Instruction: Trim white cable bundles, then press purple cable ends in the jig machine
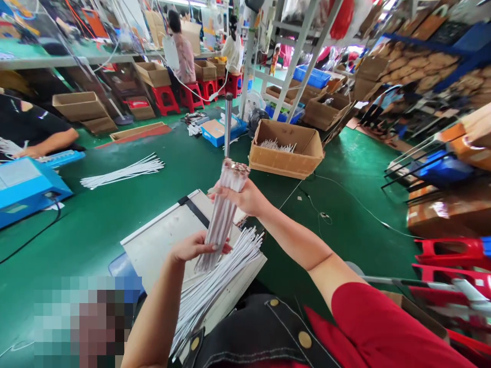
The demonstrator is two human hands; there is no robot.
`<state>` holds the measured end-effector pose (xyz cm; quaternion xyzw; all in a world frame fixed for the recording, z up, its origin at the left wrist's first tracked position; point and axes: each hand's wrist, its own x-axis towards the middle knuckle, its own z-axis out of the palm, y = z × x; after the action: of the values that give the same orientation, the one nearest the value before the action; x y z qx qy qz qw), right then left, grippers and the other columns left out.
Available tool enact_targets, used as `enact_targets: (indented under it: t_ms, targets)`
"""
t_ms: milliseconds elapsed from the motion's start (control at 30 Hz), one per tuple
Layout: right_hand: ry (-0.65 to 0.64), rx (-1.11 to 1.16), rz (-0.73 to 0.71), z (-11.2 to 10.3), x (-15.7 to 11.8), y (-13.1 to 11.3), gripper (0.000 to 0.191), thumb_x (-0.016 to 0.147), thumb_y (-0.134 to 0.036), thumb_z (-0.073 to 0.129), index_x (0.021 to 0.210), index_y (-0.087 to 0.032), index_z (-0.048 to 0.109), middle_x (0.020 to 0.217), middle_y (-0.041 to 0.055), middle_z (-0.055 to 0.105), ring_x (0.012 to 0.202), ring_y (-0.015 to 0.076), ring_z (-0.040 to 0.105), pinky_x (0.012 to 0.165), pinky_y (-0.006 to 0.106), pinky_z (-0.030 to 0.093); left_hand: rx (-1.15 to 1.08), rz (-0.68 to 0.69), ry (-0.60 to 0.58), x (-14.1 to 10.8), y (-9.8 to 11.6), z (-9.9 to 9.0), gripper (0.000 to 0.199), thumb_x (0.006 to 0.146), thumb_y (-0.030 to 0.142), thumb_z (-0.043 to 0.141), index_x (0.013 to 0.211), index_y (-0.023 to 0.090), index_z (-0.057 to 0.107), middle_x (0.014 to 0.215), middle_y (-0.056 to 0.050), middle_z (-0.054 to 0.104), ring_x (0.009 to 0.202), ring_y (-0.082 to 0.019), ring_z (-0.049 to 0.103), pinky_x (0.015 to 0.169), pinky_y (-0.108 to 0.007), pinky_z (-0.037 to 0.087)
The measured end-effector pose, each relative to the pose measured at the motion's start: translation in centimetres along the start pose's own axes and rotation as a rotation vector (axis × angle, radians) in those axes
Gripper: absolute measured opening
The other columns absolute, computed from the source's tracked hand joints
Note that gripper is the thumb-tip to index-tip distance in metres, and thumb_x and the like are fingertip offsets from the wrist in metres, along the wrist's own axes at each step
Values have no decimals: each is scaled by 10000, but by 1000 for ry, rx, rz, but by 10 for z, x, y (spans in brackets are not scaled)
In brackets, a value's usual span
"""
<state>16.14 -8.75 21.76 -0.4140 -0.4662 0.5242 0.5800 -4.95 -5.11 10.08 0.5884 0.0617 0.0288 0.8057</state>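
So one bunch of white strips [223,220] was already gathered and held at a tilt above the pale board [161,240]. The left hand [199,246] was wrapped around its lower part, and the right hand [241,197] gripped it near the top. Looked far from finished to me: a big loose pile [215,291] lay along the board's near side, and another bunch [125,172] sat on the green surface [99,220]. The open carton [280,164] had more inside, but no idea if those were done. Material-wise, the loose ones looked long, thin and bendy, while the held bunch had brownish, coppery tips packed into a roughly even end. Board seemed smooth and flat.
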Motion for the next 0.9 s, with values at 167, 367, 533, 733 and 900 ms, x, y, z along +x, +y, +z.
enact_targets:
  t_ms: [167, 367, 533, 733, 900]
  targets:
    - [396, 246, 331, -78, -3, 39, 215, 779, -213, 832, 836, -138, 639, 733, 55, 746, 671, 209, 733, 676, 371, 645, -365, -168, -180, 27, -48, -2, 398, 872, 352, 753, 1159, 79, 719, 1061, -213, 749, 896, -295, 742, 833, -423, 594]
    - [717, 367, 585, -159, 5, 88, 95, 896, -64, 641, 830, -125, 611, 698, 78, 733, 664, 218, 737, 780, 435, 649, -493, -472, -75, 39, -81, -36, 315, 798, 313, 788, 1008, 80, 758, 1021, -179, 765, 859, -267, 753, 740, -327, 621]
    - [711, 450, 495, -209, 54, 117, 80, 936, -90, 584, 876, -142, 597, 756, 74, 740, 770, 225, 754, 894, 496, 620, -409, -605, 185, 46, -64, -85, 326, 709, 316, 825, 945, 101, 758, 947, -163, 777, 764, -251, 754, 673, -329, 626]
    - [849, 461, 634, -234, 107, 168, 105, 966, -83, 533, 889, -145, 565, 696, 45, 705, 703, 183, 729, 884, 460, 622, 218, -832, 785, 21, -45, -104, 348, 735, 412, 705, 915, 116, 746, 910, -182, 769, 831, -307, 755, 777, -411, 622]
    - [847, 498, 681, -238, 109, 188, 119, 979, -97, 522, 883, -158, 555, 674, 22, 695, 672, 160, 712, 890, 430, 621, 688, -685, 1026, 50, -68, -61, 712, 823, 365, 693, 1473, 144, 505, 1540, -197, 458, 1460, -355, 386, 1220, -537, 270]
